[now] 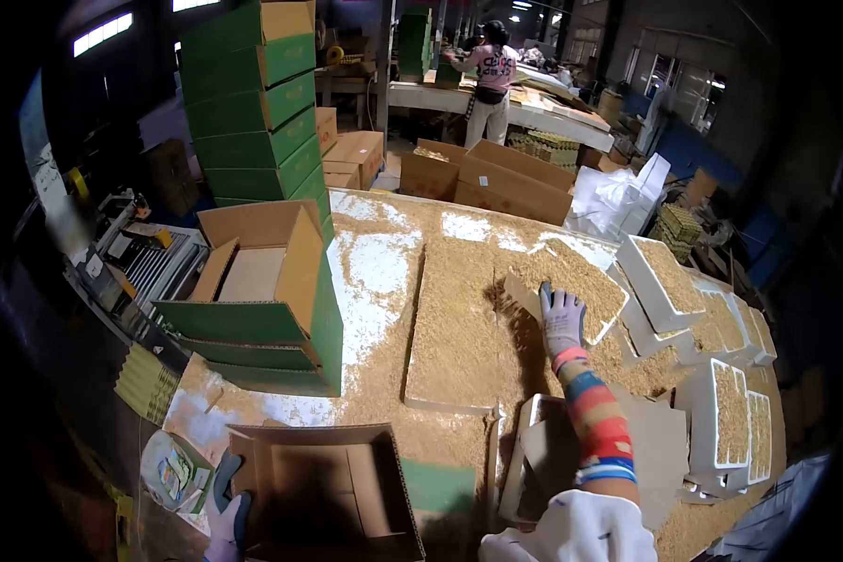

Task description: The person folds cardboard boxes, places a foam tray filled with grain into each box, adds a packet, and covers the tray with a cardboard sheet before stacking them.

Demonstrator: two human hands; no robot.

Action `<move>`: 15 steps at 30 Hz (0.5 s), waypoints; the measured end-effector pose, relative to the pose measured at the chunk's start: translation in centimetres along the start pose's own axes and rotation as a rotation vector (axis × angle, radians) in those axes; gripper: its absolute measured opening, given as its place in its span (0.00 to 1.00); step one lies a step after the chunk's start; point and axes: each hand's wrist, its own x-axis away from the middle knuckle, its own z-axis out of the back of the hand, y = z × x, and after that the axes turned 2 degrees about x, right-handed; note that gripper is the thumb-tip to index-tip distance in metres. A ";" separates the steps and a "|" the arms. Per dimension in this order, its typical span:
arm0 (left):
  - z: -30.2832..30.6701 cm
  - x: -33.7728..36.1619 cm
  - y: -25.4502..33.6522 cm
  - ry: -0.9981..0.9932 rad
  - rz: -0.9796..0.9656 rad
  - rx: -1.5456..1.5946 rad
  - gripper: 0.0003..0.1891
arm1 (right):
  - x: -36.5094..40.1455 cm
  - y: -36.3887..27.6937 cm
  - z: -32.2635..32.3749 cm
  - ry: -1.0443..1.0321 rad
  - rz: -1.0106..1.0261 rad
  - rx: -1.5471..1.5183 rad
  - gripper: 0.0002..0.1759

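White tray (581, 281) of tan granules lies tilted on the granule-strewn table (459, 328), mid-right, near a row of similar trays (721, 412). My gloved right hand (562, 320), arm stretched forward and nearly straight, rests on the tray's near-left edge, fingers together and extended; whether they clamp the rim I cannot tell. My left hand (227, 520), low and close to me, touches the left wall of an open cardboard box (347, 487); its grip is equally unclear.

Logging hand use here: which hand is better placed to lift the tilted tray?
Right, probably. The right hand rests on the tray, while the left hand holds the open box, well away from it.
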 end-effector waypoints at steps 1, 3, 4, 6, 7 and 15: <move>-0.1 0.0 0.1 -0.019 -0.024 -0.047 0.32 | -0.2 -0.1 -0.6 -0.028 -0.009 -0.050 0.30; -0.3 -0.1 0.9 -0.071 -0.045 -0.087 0.30 | -1.1 0.5 -1.0 -0.087 -0.040 -0.144 0.31; 0.1 -0.2 0.6 -0.079 -0.064 -0.096 0.32 | -1.4 0.9 0.6 -0.114 -0.020 -0.260 0.36; 0.6 -0.2 -0.4 -0.098 -0.126 0.002 0.34 | -0.8 1.7 7.3 -0.070 -0.010 -0.404 0.41; 0.7 -0.4 -0.4 -0.103 -0.163 0.104 0.36 | 0.1 1.9 11.2 -0.058 0.009 -0.479 0.44; 2.4 -2.9 -1.5 -0.448 -0.064 0.549 0.37 | 9.7 -1.8 42.9 0.303 0.199 -0.887 0.47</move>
